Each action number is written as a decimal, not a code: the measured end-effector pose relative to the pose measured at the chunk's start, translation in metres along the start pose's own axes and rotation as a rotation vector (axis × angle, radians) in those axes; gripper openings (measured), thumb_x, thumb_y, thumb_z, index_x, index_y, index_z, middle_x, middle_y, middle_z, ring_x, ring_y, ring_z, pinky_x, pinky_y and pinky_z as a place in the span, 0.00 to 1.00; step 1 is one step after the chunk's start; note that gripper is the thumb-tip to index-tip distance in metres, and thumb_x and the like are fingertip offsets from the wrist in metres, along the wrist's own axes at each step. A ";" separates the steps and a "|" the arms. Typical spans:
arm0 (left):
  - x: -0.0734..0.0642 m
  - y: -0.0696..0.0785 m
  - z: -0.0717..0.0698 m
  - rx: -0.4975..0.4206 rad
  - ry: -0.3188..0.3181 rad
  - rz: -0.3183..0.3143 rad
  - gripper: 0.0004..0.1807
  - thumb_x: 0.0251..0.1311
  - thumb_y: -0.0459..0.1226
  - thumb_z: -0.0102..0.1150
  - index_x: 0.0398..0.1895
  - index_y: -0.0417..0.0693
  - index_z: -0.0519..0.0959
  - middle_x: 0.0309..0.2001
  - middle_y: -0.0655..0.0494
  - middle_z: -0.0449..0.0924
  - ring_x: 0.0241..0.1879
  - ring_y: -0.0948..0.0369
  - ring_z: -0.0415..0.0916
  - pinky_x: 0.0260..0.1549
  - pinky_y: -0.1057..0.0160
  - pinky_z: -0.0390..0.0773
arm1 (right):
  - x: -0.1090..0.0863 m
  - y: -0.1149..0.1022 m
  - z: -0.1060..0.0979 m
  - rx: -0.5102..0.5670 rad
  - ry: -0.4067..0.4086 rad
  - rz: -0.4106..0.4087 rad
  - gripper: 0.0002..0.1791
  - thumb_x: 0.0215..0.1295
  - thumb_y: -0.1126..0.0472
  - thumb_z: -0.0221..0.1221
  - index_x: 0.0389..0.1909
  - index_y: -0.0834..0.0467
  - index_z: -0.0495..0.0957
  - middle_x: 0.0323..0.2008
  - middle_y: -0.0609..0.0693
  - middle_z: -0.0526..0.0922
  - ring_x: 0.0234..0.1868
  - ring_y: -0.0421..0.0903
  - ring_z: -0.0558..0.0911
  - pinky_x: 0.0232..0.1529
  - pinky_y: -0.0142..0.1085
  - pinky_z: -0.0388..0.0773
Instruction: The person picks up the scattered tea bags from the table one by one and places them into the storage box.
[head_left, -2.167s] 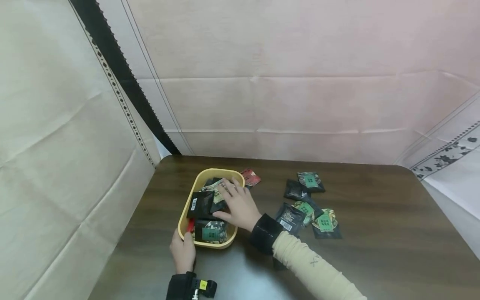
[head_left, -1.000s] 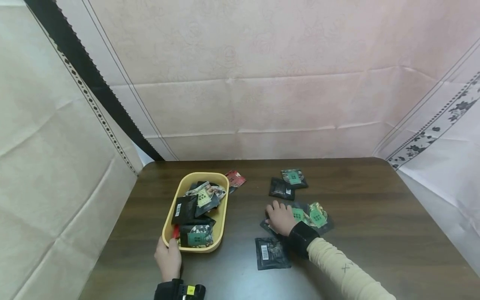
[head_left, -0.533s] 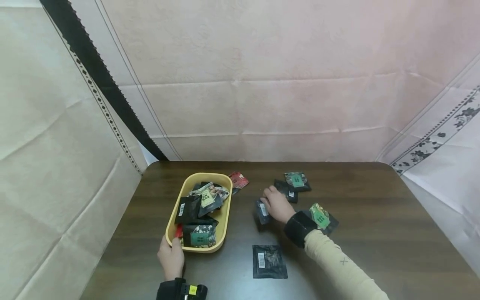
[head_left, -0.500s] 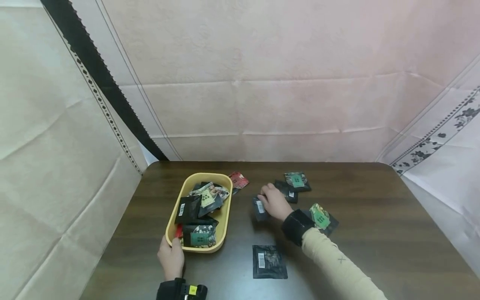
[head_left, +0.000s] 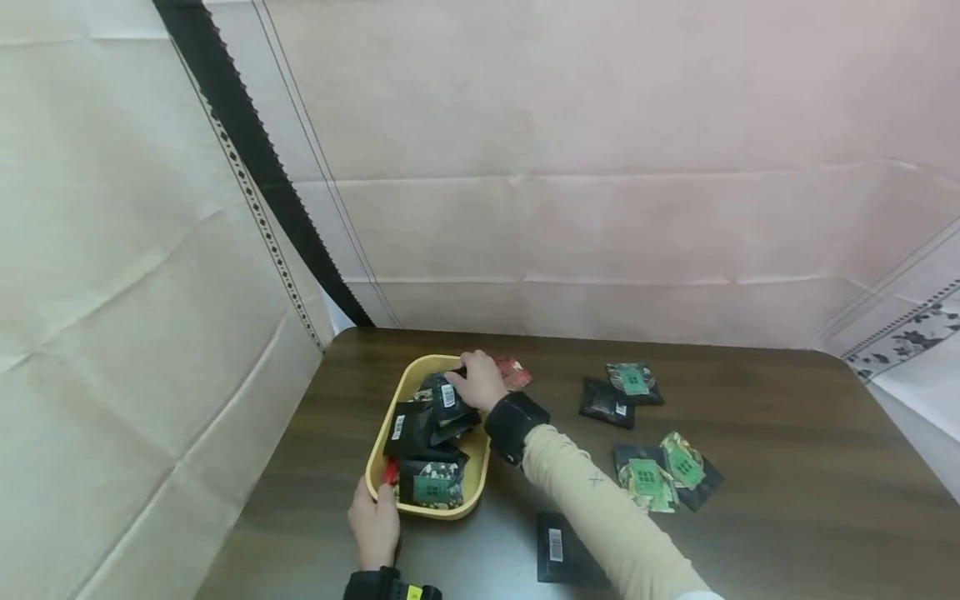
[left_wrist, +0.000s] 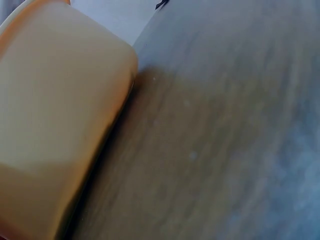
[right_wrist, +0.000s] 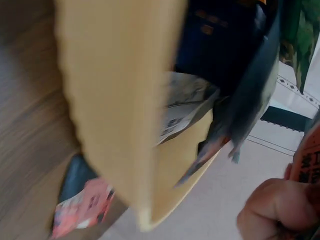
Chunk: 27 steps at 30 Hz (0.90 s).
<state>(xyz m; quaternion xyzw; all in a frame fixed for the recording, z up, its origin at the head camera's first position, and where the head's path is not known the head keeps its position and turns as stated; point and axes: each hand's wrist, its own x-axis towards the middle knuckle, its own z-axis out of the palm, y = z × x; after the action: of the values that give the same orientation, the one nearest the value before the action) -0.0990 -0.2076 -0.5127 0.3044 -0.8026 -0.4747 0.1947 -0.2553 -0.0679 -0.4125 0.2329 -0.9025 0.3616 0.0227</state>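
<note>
My left hand [head_left: 375,527] grips the near left corner of a yellow plastic basket [head_left: 482,479]. The basket wall [left_wrist: 60,90] fills the left side of the left wrist view, where the hand itself does not show. Over the basket's far right rim, my right hand [head_left: 482,382] holds a dark foil sachet with a white barcode label [head_left: 448,396]. In the right wrist view, fingers [right_wrist: 272,205] pinch a sachet with a reddish printed label [right_wrist: 309,157]. Several sachets lie heaped in the basket, among them one with a green label [head_left: 437,485].
A red sachet [head_left: 513,373] lies just outside the basket's far right corner. Two sachets [head_left: 633,381] overlap at the back right, and two green-labelled ones [head_left: 647,482] lie nearer. One dark sachet [head_left: 555,554] sits near the front, partly under the right forearm. Cloth hangs behind the table.
My right hand picked up a sachet from the group on the right and has carried it left to the basket. My left hand has stayed at the basket's corner. The head view has shifted slightly.
</note>
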 end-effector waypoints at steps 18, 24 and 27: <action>-0.009 0.008 0.011 -0.038 -0.007 0.038 0.22 0.56 0.29 0.38 0.53 0.26 0.68 0.48 0.31 0.71 0.46 0.42 0.70 0.45 0.44 0.71 | -0.015 0.031 -0.040 -0.022 0.040 0.183 0.22 0.64 0.53 0.50 0.54 0.63 0.71 0.52 0.62 0.68 0.43 0.54 0.76 0.43 0.45 0.75; -0.005 0.007 0.004 -0.032 0.003 -0.001 0.22 0.57 0.30 0.36 0.54 0.27 0.67 0.49 0.30 0.71 0.46 0.42 0.70 0.45 0.44 0.71 | -0.050 0.066 -0.052 -0.134 0.090 0.080 0.20 0.61 0.53 0.54 0.47 0.63 0.75 0.47 0.61 0.72 0.42 0.55 0.77 0.42 0.47 0.75; -0.004 0.005 0.002 -0.032 0.011 -0.023 0.22 0.58 0.31 0.36 0.53 0.28 0.67 0.49 0.31 0.71 0.45 0.43 0.69 0.45 0.44 0.71 | -0.075 0.081 -0.058 -0.157 0.040 0.044 0.20 0.60 0.54 0.56 0.48 0.63 0.75 0.48 0.60 0.71 0.41 0.53 0.77 0.41 0.45 0.76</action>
<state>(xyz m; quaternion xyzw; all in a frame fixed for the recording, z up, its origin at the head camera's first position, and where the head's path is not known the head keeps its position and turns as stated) -0.0986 -0.2017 -0.5091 0.3128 -0.7903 -0.4880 0.1985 -0.2317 0.0519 -0.4375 0.2035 -0.9323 0.2948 0.0509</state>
